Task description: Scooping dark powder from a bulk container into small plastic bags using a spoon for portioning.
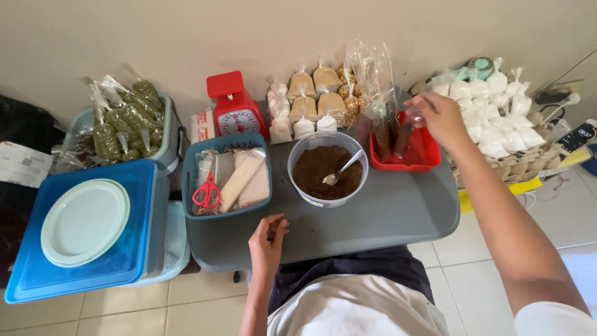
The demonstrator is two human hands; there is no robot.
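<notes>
While the person sits at a grey table (398, 218) seen from above, their right hand (440, 117) reaches out to the far right, fingers pinched on the top of a narrow clear packet (405, 134) with dark brown filling, which stands in a red tray (424, 158) beside other such packets. The left hand (267, 239) rests at the near edge of the table, fingers loosely curled and holding nothing. Between the hands, in the middle of the table, stands a round clear tub (328, 169) of brown powder with a metal spoon (341, 170) stuck in it. Left of the tub is a teal basket (227, 176) holding flat bags and red scissors (207, 191). Behind it stands a red kitchen scale (235, 107), with small tied bags of tan and white powder (314, 102) just beside it. To the right, a basket holds many white bags (494, 115); to the left, a basket holds bags of green beans (127, 121), near a blue lid (81, 230).
</notes>
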